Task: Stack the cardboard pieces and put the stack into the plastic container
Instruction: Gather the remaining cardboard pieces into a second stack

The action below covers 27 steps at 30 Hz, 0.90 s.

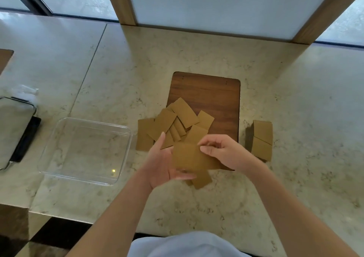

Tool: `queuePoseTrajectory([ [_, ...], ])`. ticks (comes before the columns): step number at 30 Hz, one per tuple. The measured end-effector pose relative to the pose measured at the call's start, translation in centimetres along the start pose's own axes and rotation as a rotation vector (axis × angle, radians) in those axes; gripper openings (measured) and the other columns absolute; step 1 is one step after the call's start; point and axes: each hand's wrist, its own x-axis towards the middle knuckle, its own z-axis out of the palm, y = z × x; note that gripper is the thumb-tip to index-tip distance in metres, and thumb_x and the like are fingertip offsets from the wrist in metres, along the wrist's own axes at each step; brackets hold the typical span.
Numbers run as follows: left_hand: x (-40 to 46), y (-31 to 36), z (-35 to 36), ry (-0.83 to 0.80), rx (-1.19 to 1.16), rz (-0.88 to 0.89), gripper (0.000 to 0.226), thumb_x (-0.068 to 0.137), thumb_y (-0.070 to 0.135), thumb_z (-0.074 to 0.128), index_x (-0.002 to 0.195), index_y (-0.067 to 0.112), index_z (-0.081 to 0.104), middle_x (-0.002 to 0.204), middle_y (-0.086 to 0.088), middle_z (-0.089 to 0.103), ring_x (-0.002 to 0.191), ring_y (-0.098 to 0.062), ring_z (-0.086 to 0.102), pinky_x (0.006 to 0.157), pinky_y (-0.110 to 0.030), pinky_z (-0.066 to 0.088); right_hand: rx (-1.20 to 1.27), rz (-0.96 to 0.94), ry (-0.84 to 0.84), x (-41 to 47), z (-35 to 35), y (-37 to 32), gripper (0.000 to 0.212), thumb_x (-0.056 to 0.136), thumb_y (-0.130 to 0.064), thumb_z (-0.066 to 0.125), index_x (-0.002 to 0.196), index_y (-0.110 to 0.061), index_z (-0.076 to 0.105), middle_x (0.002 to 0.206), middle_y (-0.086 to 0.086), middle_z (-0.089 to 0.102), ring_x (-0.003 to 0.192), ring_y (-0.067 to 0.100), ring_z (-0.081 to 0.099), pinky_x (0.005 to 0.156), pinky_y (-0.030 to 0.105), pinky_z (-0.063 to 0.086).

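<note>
Several brown cardboard pieces (177,122) lie scattered and overlapping on the marble counter and on a dark wooden board (212,95). My left hand (159,164) cradles a small stack of cardboard pieces (190,158) from below, palm up. My right hand (222,150) pinches the stack's top right edge. One more piece (201,180) sticks out under the held stack. Two pieces (262,138) lie apart at the right. The clear plastic container (126,138) stands to the left of my hands, with nothing in it.
A lidded container (13,126) sits at the far left on a dark flat object (27,138). The counter's front edge (59,215) runs along the lower left. A wood-framed panel (216,6) stands behind the counter.
</note>
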Motion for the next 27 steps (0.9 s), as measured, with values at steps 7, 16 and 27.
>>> queuePoseTrajectory([
  [7,-2.2,-0.5,0.1,-0.512,0.335,-0.094,0.048,0.101,0.016,0.054,0.145,-0.001,0.046,0.133,-0.032,0.056,0.114,-0.047,0.062,0.097,-0.061,0.051,-0.390,-0.146,-0.171,1.4,3.7,-4.1,0.012,0.089,-0.030,0.073,0.100,-0.036,0.071,0.095,-0.013,0.071,0.088,0.012,0.068,0.082,0.036,0.059],
  [16,-2.5,-3.1,-2.7,-0.126,-0.157,0.103,0.067,0.083,-0.005,0.059,0.148,0.008,0.049,0.096,-0.021,0.058,0.078,-0.032,0.057,0.079,-0.051,0.053,-0.495,0.190,0.447,6.6,3.9,0.8,0.057,0.089,-0.045,0.071,0.137,-0.022,0.051,0.134,0.002,0.051,0.128,0.025,0.043,0.105,0.041,0.040],
  [27,-2.1,-3.2,-2.6,0.131,-0.154,0.117,0.035,0.096,0.009,0.057,0.130,0.005,0.063,0.089,-0.019,0.062,0.072,-0.030,0.060,0.068,-0.042,0.054,-0.381,0.366,0.391,7.7,3.8,2.2,0.055,0.079,-0.039,0.085,0.113,-0.018,0.047,0.114,0.001,0.055,0.107,0.023,0.052,0.089,0.036,0.043],
])
